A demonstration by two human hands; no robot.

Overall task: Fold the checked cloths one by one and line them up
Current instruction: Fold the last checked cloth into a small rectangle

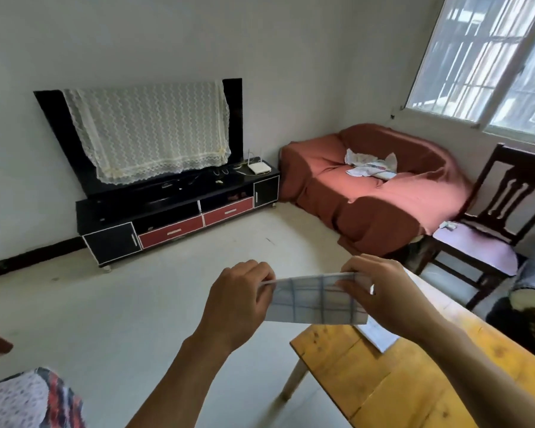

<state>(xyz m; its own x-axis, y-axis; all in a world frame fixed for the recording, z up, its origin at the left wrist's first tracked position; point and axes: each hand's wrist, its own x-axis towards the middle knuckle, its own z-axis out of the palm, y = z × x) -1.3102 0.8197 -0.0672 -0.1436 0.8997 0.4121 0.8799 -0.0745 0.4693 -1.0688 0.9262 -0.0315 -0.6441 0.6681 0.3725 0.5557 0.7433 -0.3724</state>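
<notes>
both hands, left (238, 299) and right (380, 293), pinch a folded checked cloth (314, 299) taut above the desk's (383, 381) far left corner.

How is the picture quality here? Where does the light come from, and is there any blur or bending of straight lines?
Head view: daylight enters from the barred window at upper right, which looks washed out; wide-angle bending tilts the walls and the TV; the left hand, right hand and checked cloth between them look slightly soft; the yellow table is evenly lit, without strong shadows.

No legible text, label or number anywhere.
</notes>
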